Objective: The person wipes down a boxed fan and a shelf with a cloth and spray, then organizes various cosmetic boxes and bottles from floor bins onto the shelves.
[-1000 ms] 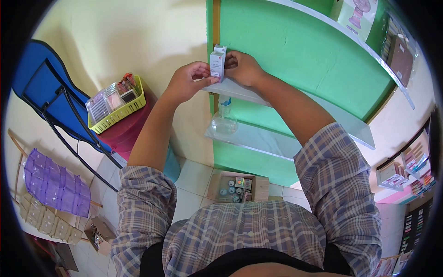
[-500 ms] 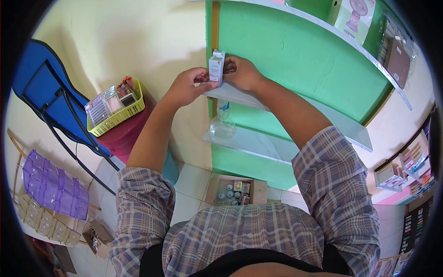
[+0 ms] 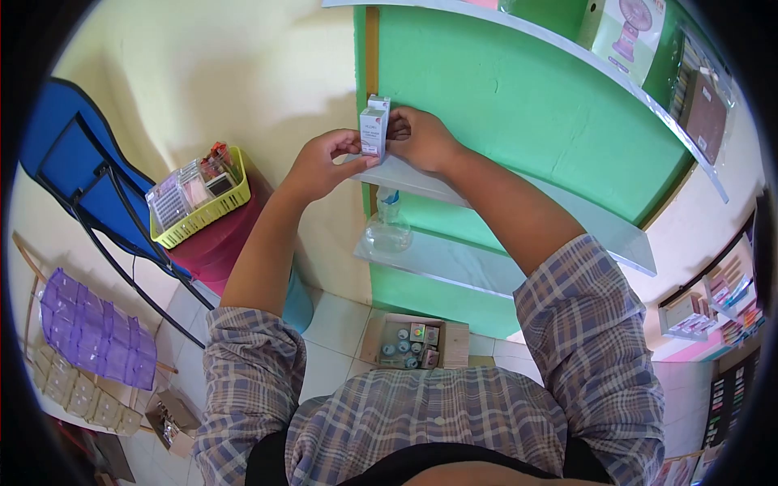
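Note:
A small light-grey carton [image 3: 372, 134] with printed text stands upright at the left end of the middle white shelf [image 3: 539, 194]. Directly behind it is a second, similar carton [image 3: 378, 102], mostly hidden. My left hand [image 3: 328, 166] grips the front carton from the left, its thumb at the lower front edge and its fingers bent at the side. From the right, the curled fingers of my right hand [image 3: 421, 138] press near the cartons' side; the fingertips are partly hidden.
On the lower shelf [image 3: 462, 261] stands a clear bottle [image 3: 389, 231]. An open cardboard box [image 3: 456, 344] of small items sits on the floor. At left, a yellow basket [image 3: 203, 215] rests on a red container [image 3: 215, 255] beside a blue folding chair [image 3: 97, 154].
The whole view has shifted slightly, so the shelf and cartons appear a little lower. Both hands keep nearly the same position at the cartons.

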A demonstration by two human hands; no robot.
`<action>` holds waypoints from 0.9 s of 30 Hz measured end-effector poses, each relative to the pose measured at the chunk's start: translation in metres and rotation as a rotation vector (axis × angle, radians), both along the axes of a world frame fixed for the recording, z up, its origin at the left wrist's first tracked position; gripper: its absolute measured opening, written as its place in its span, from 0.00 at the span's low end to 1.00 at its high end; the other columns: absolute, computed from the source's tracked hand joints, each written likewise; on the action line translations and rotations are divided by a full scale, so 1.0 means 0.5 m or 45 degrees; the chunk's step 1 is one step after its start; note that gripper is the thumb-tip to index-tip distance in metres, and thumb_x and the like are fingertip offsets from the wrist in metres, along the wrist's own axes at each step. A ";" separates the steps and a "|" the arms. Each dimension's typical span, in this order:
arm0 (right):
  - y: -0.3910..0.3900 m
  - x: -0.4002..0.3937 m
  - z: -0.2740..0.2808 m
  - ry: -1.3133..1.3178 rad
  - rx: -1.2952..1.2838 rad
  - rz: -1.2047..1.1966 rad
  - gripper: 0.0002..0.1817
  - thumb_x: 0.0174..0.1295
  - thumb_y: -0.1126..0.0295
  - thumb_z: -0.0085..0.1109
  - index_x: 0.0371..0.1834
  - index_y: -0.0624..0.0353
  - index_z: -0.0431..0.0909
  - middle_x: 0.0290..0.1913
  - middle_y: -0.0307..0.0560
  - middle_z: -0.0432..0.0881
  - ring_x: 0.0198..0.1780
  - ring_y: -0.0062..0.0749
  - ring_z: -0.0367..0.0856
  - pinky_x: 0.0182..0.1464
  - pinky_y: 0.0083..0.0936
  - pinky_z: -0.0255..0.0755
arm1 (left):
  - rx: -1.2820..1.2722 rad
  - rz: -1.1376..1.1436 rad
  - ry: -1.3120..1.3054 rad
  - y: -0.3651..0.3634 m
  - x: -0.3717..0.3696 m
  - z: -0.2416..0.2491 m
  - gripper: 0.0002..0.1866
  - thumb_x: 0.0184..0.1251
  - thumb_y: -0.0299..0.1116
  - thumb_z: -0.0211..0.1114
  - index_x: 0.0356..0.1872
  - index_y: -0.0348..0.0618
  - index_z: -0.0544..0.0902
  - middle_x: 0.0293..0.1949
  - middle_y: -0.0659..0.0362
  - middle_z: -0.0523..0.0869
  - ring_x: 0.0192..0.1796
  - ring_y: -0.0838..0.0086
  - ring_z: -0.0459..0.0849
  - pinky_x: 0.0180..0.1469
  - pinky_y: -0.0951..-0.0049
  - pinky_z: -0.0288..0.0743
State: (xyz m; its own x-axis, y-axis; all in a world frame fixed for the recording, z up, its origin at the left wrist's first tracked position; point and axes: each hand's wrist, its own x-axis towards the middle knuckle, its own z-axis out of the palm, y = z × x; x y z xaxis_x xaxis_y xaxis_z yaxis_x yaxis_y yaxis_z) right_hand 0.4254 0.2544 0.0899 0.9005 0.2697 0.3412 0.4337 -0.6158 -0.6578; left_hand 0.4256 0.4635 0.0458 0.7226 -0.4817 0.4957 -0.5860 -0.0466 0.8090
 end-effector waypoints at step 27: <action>-0.031 -0.056 0.063 -0.009 -0.337 -0.203 0.29 0.53 0.68 0.71 0.59 0.63 0.72 0.54 0.51 0.82 0.53 0.35 0.82 0.57 0.29 0.74 | -0.330 0.276 -0.132 0.016 0.002 -0.044 0.20 0.62 0.31 0.71 0.53 0.35 0.80 0.48 0.57 0.84 0.52 0.75 0.81 0.58 0.74 0.74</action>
State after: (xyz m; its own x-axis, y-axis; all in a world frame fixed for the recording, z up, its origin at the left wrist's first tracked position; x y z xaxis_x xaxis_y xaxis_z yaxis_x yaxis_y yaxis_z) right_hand 0.3974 0.2390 0.1213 0.9365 0.2056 0.2840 0.3218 -0.8257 -0.4633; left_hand 0.4266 0.4715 0.0236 0.7337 -0.1712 0.6576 -0.6646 0.0205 0.7469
